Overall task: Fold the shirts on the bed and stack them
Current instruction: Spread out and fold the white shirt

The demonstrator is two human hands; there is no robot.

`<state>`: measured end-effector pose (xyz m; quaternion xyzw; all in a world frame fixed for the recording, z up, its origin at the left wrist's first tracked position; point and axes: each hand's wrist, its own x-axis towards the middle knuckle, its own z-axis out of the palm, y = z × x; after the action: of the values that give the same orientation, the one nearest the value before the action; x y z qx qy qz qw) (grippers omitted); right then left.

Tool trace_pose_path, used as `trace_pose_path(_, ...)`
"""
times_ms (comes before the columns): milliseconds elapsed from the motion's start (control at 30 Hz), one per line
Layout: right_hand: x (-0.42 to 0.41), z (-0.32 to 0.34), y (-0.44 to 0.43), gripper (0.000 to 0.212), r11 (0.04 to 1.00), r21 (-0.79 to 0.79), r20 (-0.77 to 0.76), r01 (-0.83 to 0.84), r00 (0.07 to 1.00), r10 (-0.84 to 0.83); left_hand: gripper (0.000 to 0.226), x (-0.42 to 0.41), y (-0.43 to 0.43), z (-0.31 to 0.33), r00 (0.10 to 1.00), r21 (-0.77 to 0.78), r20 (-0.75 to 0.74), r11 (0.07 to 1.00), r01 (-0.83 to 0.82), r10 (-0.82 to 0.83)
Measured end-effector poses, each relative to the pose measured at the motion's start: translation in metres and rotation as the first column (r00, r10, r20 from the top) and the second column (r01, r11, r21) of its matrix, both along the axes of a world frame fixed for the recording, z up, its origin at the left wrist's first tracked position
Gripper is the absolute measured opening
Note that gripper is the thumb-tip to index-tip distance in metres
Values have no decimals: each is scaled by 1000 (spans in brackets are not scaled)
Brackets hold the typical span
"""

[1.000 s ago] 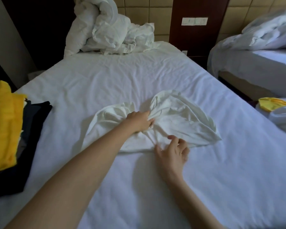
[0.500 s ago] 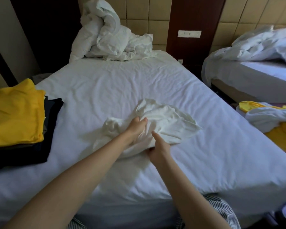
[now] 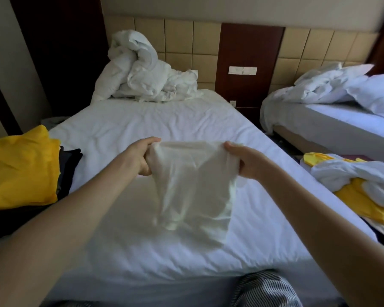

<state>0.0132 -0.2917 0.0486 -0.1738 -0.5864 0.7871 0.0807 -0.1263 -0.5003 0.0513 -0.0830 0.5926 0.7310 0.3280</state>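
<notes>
A white shirt (image 3: 193, 187) hangs in the air over the middle of the bed (image 3: 164, 120), stretched between both hands. My left hand (image 3: 140, 158) grips its top left edge and my right hand (image 3: 246, 162) grips its top right edge. The cloth below them droops, blurred, with its lower end close to the sheet. On the bed's left side lies a stack of folded shirts (image 3: 20, 171), yellow on top and dark ones beneath.
A crumpled white duvet (image 3: 142, 74) is heaped at the head of the bed. To the right a pile of unfolded white and yellow clothes (image 3: 359, 182) lies beside the bed. A second bed (image 3: 341, 116) stands at the far right.
The white shirt was bunched on the sheet under both hands. Now both hands have lifted it off the bed and pulled it apart by its top edge. The view has tilted up.
</notes>
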Motion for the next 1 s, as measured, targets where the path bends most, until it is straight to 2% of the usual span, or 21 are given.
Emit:
trace_pose_path(100, 0, 25, 22, 10, 995, 97, 144, -25, 990, 11, 14, -20, -20, 7, 994, 52, 8, 992, -114, 113)
trace_pose_path(167, 0, 35, 36, 4, 987, 159, 225, 3, 974, -39, 8, -28, -32, 8, 996, 111, -37, 991, -78, 82)
trace_pose_path(233, -4, 37, 45, 11, 982, 181, 256, 52, 962, -98, 2, -35, -38, 7, 989, 137, -139, 990, -26, 45)
trace_pose_path(367, -21, 35, 53, 15, 982, 124, 247, 143, 954, -170, 9, -41, -36, 16, 958, 113, -286, 994, 5, 28)
trace_pose_path(467, -38, 44, 58, 29, 975, 116, 186, 190, 960, -210, 5, -53, -29, 31, 934, 115, -354, 993, -11, 51)
trace_pose_path(533, -52, 62, 64, 37, 964, 132, 82, 232, 966, -244, 5, -61, -22, 52, 897, 182, -434, 983, -4, 84)
trace_pose_path(633, -68, 87, 72, 31, 940, 155, -137, 303, 949, -283, 13, -70, -19, 86, 781, 289, -608, 956, 46, 147)
trace_pose_path(700, -67, 81, 73, 30, 924, 200, -192, 325, 938, -288, 18, -64, -25, 89, 683, 213, -719, 976, 38, 130)
trace_pose_path(767, -48, 45, 65, 30, 909, 273, -122, 315, 949, -292, 24, -50, -35, 58, 625, 38, -780, 999, -13, 38)
trace_pose_path(800, -33, 15, 60, 32, 907, 303, -50, 292, 955, -291, 25, -45, -42, 28, 624, -67, -780, 998, -20, -40)
trace_pose_path(867, 3, -45, 46, 26, 915, 366, 108, 169, 969, -222, 23, -24, -65, -46, 691, -266, -691, 963, 31, -213)
trace_pose_path(900, 22, -73, 38, 18, 926, 368, 184, 82, 970, -159, 21, -10, -78, -82, 749, -330, -597, 939, 96, -287)
trace_pose_path(933, 38, -95, 31, 11, 937, 349, 258, 14, 960, -111, 26, 2, -88, -111, 798, -361, -509, 922, 143, -323)
trace_pose_path(1000, 51, -119, 23, 14, 947, 320, 302, 24, 945, -126, 31, 14, -96, -139, 854, -326, -439, 935, 137, -278)
